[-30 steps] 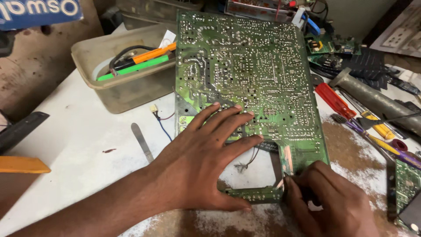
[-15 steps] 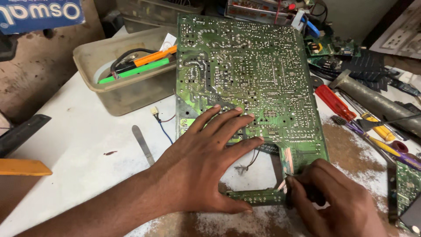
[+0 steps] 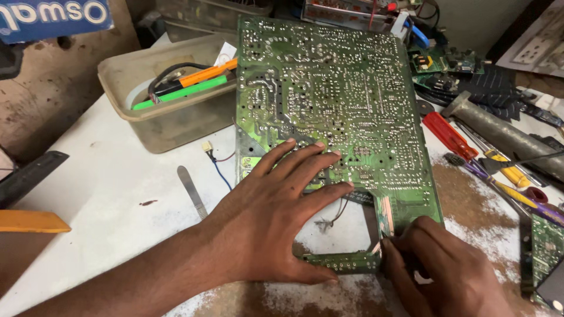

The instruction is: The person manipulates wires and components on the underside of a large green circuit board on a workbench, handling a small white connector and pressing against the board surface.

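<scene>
A plastic tub (image 3: 170, 120) of tools, a red-handled screwdriver (image 3: 449, 136) and a metal blade (image 3: 192, 191) lie around.

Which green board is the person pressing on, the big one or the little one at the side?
The big green circuit board in the middle: the left hand lies flat on it. The small board at the right edge is untouched.

The circuit board (image 3: 335, 111) lies centre frame on the surface (image 3: 117, 176), with the tub (image 3: 170, 94) holding tools at upper left, a flat blade (image 3: 192, 191) lower left of the board, and screwdrivers (image 3: 470, 147) at right.
</scene>
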